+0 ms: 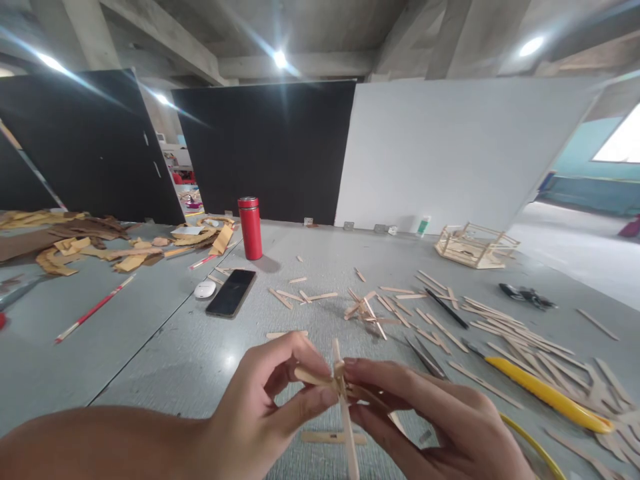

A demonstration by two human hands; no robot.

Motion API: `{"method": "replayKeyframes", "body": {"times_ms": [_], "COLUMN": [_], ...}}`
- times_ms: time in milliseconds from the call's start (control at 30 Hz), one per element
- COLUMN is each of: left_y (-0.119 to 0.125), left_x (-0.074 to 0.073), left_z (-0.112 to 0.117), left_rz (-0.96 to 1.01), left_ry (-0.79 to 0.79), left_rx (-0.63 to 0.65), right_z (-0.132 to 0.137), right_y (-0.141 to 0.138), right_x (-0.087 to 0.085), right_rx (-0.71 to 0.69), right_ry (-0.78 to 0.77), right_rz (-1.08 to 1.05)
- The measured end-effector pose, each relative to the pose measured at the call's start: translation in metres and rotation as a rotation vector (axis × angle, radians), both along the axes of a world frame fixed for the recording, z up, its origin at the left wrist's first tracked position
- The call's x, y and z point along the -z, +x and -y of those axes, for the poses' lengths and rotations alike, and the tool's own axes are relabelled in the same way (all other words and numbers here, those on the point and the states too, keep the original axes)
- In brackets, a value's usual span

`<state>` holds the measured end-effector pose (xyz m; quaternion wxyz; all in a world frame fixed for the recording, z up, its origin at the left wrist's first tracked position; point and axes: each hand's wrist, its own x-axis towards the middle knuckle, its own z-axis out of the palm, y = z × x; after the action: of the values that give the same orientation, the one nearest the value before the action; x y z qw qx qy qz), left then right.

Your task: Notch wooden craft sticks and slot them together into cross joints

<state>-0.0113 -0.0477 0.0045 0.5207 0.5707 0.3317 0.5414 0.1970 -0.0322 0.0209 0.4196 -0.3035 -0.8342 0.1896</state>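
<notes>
Between my two hands is a small joined piece of wooden craft sticks (346,427), with one long stick running toward me and shorter ones crossing it. My left hand (280,393) pinches it at the crossing with thumb and forefinger. My right hand (430,413) grips the same piece from the other side, its fingertips close to the joint. The joint itself is partly hidden by my fingers. Below my hands a flat stick (325,437) lies on the table. Just beyond them stands a small assembly of crossed sticks (364,308).
Loose sticks (530,333), a yellow utility knife (550,393), tweezers (427,357) and a black pen (447,308) lie at right. A hexagonal stick frame (475,248) stands behind. A red bottle (251,230), phone (231,293), white case (205,289) and cardboard scraps (75,243) are leftward.
</notes>
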Motion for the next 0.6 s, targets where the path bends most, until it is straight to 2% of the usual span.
{"method": "replayKeyframes", "body": {"times_ms": [133, 267, 333, 467, 600], "left_y": [0.001, 0.001, 0.001, 0.001, 0.003], "left_x": [0.004, 0.005, 0.005, 0.003, 0.002], "left_z": [0.001, 0.005, 0.007, 0.009, 0.011], "left_rz": [-0.006, -0.024, -0.018, 0.026, 0.045], "left_ry": [0.064, 0.020, -0.006, -0.029, -0.030], "left_rx": [-0.007, 0.008, 0.025, 0.043, 0.043], "right_z": [-0.001, -0.001, -0.001, 0.001, 0.003], "right_y": [-0.002, -0.004, -0.003, 0.000, 0.001], "right_x": [0.002, -0.002, -0.004, -0.004, -0.001], "right_rx": [-0.009, -0.145, -0.165, -0.152, -0.083], "right_ry": [-0.057, -0.099, -0.097, -0.073, -0.044], "right_rz": [0.033, 0.063, 0.072, 0.060, 0.063]}}
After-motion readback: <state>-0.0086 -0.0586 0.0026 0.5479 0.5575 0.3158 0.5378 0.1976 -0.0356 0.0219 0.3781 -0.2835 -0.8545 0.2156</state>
